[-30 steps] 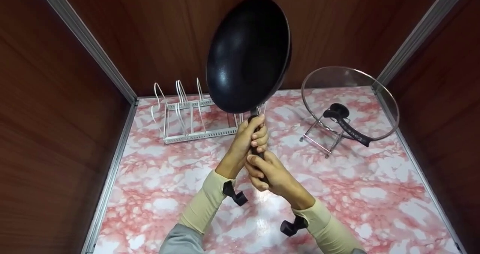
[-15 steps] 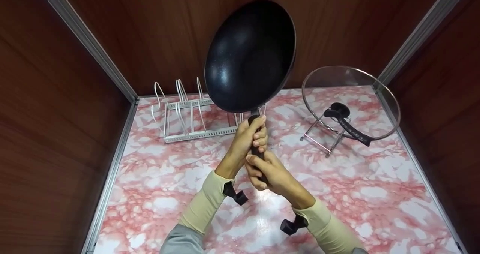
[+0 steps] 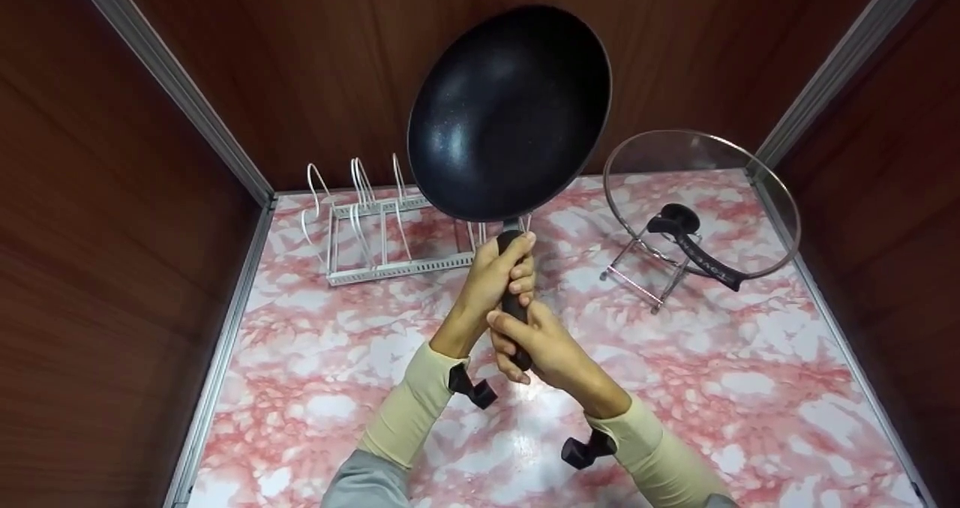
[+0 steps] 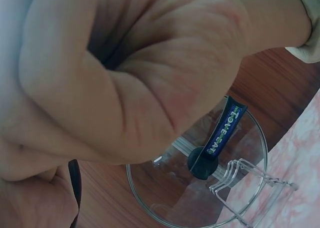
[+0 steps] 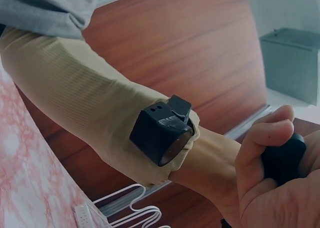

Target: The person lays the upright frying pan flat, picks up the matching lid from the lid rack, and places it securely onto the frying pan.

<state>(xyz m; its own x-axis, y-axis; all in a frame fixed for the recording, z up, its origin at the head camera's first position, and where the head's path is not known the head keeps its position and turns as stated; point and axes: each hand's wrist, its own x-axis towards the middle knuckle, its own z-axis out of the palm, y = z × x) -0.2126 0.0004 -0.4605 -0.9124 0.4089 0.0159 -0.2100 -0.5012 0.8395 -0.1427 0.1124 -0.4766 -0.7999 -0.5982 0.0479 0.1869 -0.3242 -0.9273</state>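
Note:
A deep black frying pan [image 3: 510, 118] is held up in the air, its dark inside turned toward me and its handle pointing down. My left hand [image 3: 491, 279] grips the upper part of the black handle [image 3: 514, 305], just below the pan's bowl. Lower down, the right hand [image 3: 547, 347] wraps the same handle near its end. In the left wrist view the curled left hand [image 4: 150, 83] fills much of the picture. The right wrist view has the right hand's fingers [image 5: 252, 153] bent round the dark handle end [image 5: 285, 160].
Behind the pan, at the left, stands a white wire rack [image 3: 405, 268] with upright loops. To the right, a glass lid [image 3: 720, 185] with a black knob leans on a small metal stand [image 3: 637, 287]. Wooden panels [image 3: 300, 58] enclose the marbled pink tabletop [image 3: 360, 343].
The pan has turned about its handle so more of its inside faces me, and its top has shifted slightly right and down. Both hands keep their hold; lid and rack stay put.

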